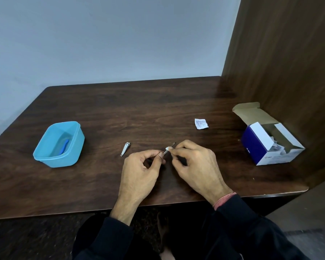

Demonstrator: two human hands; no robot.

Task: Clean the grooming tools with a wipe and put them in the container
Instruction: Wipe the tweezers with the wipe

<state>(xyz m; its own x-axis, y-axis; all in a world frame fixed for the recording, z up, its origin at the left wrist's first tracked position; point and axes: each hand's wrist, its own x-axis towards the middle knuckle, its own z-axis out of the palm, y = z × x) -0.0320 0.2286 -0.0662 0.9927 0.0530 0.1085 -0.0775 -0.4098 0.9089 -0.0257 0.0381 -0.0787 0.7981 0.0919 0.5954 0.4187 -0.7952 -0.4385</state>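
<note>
Brown wooden table [101,109]: near its centre, the left hand [139,171] pinches one end of a thin metal tool [169,148] while the right hand [193,162] presses a white wipe [168,148] around it. Nail clippers [125,149] lie just left; a blue container [58,145] stands far left, a torn sachet [201,123] and open box [270,143] right.

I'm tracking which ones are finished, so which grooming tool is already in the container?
The slim blue plastic tool, lying inside the light blue plastic container. The silver metal nail clipper lies on the table, and the thin metal tool is in the hands.
</note>
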